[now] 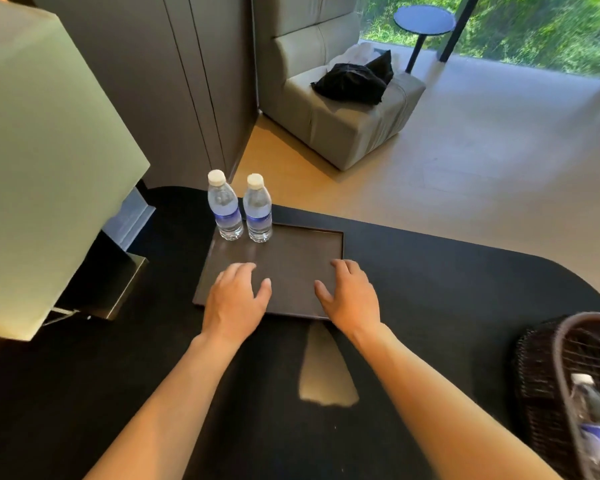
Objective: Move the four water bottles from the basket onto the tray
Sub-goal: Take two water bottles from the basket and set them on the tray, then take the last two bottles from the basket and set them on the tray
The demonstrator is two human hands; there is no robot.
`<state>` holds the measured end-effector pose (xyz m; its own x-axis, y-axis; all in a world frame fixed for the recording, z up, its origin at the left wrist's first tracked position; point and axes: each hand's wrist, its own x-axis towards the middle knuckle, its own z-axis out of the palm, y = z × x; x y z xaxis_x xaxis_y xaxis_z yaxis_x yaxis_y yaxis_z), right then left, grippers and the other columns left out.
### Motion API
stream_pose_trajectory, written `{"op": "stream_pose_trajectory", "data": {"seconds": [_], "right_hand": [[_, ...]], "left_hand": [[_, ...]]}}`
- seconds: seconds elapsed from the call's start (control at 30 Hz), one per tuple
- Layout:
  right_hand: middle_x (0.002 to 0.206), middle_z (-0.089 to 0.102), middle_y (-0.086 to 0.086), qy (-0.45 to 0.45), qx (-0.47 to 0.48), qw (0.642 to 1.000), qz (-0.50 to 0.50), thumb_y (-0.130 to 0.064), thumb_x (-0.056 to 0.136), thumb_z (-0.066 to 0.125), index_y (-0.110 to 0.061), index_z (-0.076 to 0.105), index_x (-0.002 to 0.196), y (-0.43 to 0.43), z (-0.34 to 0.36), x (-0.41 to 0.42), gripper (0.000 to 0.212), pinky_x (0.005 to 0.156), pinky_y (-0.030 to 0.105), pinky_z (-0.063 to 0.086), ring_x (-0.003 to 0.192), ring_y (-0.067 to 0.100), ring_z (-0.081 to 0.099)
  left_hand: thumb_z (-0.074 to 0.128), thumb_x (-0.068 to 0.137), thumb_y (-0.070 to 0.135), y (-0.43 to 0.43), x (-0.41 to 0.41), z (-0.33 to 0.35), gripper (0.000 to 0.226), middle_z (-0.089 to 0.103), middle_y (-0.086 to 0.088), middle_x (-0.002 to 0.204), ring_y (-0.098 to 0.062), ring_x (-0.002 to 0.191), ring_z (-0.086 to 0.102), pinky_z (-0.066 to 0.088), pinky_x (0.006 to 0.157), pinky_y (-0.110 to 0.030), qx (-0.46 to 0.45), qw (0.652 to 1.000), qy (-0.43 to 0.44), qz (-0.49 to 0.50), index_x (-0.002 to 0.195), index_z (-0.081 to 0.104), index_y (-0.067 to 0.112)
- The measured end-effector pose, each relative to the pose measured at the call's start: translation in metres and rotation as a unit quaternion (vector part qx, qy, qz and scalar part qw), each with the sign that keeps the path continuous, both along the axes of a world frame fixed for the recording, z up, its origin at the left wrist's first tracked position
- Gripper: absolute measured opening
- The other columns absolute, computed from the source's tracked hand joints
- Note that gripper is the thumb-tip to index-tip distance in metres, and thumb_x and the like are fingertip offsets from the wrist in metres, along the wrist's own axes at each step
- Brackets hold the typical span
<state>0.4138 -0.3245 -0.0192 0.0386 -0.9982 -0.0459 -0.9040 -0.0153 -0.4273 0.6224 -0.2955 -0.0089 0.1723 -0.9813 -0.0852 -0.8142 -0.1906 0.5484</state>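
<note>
Two clear water bottles with white caps and blue labels stand upright side by side at the far left corner of the dark tray [302,251]: one on the left [224,210] and one on the right [257,213]. My left hand [235,299] hovers over the tray's near left part, fingers spread, holding nothing. My right hand [350,295] is over the near right edge, also empty with fingers apart. At the lower right sits a dark wicker basket [537,372] with a bottle [594,417] lying inside; the rest of its inside is cut off by the frame.
The tray rests on a black rounded table [447,282]. A large lamp shade [42,161] with its metal base [118,289] stands at the left. Beyond the table are a grey armchair [347,119] with dark clothes and a small round side table [424,20].
</note>
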Motion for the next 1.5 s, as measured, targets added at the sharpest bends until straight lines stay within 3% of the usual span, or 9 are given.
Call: {"op": "stream_pose_trajectory", "data": {"seconds": [0.33, 0.6, 0.73, 0.97, 1.07, 1.23, 1.37, 1.5], "right_hand": [[0.123, 0.069, 0.001, 0.026, -0.011, 0.997, -0.07, -0.046, 0.096, 0.059, -0.019, 0.066, 0.126, 0.165, 0.03, -0.15, 0.041, 0.086, 0.037, 0.05, 0.108, 0.023, 0.066], [0.116, 0.07, 0.001, 0.028, -0.036, 0.99, -0.135, -0.046, 0.097, 0.061, -0.018, 0.065, 0.127, 0.276, 0.046, -0.272, 0.041, 0.083, 0.032, 0.054, 0.1, 0.018, 0.067], [0.113, 0.069, 0.002, 0.037, -0.032, 0.982, -0.181, -0.048, 0.096, 0.059, -0.019, 0.064, 0.125, 0.306, 0.053, -0.325, 0.041, 0.084, 0.037, 0.058, 0.1, 0.019, 0.067], [0.101, 0.065, 0.001, 0.004, -0.024, 0.966, -0.256, -0.043, 0.097, 0.06, -0.018, 0.063, 0.112, 0.325, 0.05, -0.415, 0.029, 0.08, 0.038, 0.057, 0.091, 0.017, 0.064], [0.103, 0.065, 0.002, 0.005, -0.011, 0.957, -0.289, -0.043, 0.097, 0.061, -0.014, 0.064, 0.116, 0.319, 0.043, -0.454, 0.034, 0.081, 0.037, 0.055, 0.094, 0.019, 0.064], [0.094, 0.059, 0.0, 0.004, 0.028, 0.945, -0.327, -0.043, 0.095, 0.062, -0.015, 0.063, 0.102, 0.292, 0.026, -0.506, 0.028, 0.071, 0.035, 0.048, 0.088, 0.025, 0.063], [0.103, 0.064, 0.008, -0.002, 0.083, 0.938, -0.336, -0.045, 0.094, 0.06, -0.013, 0.063, 0.109, 0.264, 0.006, -0.539, 0.036, 0.08, 0.042, 0.054, 0.094, 0.03, 0.063], [0.105, 0.063, 0.009, -0.001, 0.133, 0.931, -0.34, -0.049, 0.092, 0.059, -0.014, 0.06, 0.108, 0.24, -0.017, -0.561, 0.038, 0.081, 0.045, 0.055, 0.095, 0.033, 0.064]], "left_hand": [[0.054, 0.101, 0.044, 0.132, -0.155, 0.029, 0.046, 0.066, -0.002, 0.131, -0.02, 0.12, 0.062, 0.051, 0.092, -0.034, 0.026, 0.994, -0.008, -0.103, 0.137, 0.061, 0.016], [0.055, 0.101, 0.045, 0.213, -0.283, 0.042, 0.045, 0.067, 0.002, 0.127, -0.016, 0.109, 0.066, 0.055, 0.087, -0.031, 0.024, 0.983, 0.01, -0.18, 0.137, 0.06, 0.019], [0.057, 0.101, 0.043, 0.23, -0.342, 0.045, 0.043, 0.069, 0.002, 0.124, -0.014, 0.107, 0.067, 0.052, 0.083, -0.025, 0.019, 0.973, 0.025, -0.227, 0.136, 0.061, 0.019], [0.063, 0.099, 0.039, 0.227, -0.447, 0.041, 0.036, 0.068, 0.003, 0.114, -0.008, 0.094, 0.065, 0.054, 0.078, -0.023, 0.029, 0.953, 0.057, -0.296, 0.129, 0.064, 0.019], [0.064, 0.098, 0.038, 0.213, -0.49, 0.033, 0.038, 0.066, 0.002, 0.114, -0.009, 0.093, 0.064, 0.057, 0.08, -0.026, 0.04, 0.946, 0.075, -0.312, 0.13, 0.064, 0.016], [0.065, 0.096, 0.036, 0.173, -0.552, 0.01, 0.031, 0.063, -0.001, 0.113, -0.009, 0.089, 0.058, 0.039, 0.062, -0.016, 0.093, 0.938, 0.083, -0.324, 0.12, 0.063, 0.015], [0.067, 0.093, 0.035, 0.138, -0.587, -0.02, 0.027, 0.063, -0.004, 0.105, -0.018, 0.09, 0.063, 0.043, 0.064, -0.025, 0.153, 0.94, 0.079, -0.294, 0.108, 0.062, 0.013], [0.068, 0.092, 0.035, 0.113, -0.613, -0.048, 0.035, 0.066, -0.01, 0.111, -0.021, 0.089, 0.061, 0.045, 0.072, -0.031, 0.21, 0.939, 0.07, -0.265, 0.113, 0.059, 0.008]]}}
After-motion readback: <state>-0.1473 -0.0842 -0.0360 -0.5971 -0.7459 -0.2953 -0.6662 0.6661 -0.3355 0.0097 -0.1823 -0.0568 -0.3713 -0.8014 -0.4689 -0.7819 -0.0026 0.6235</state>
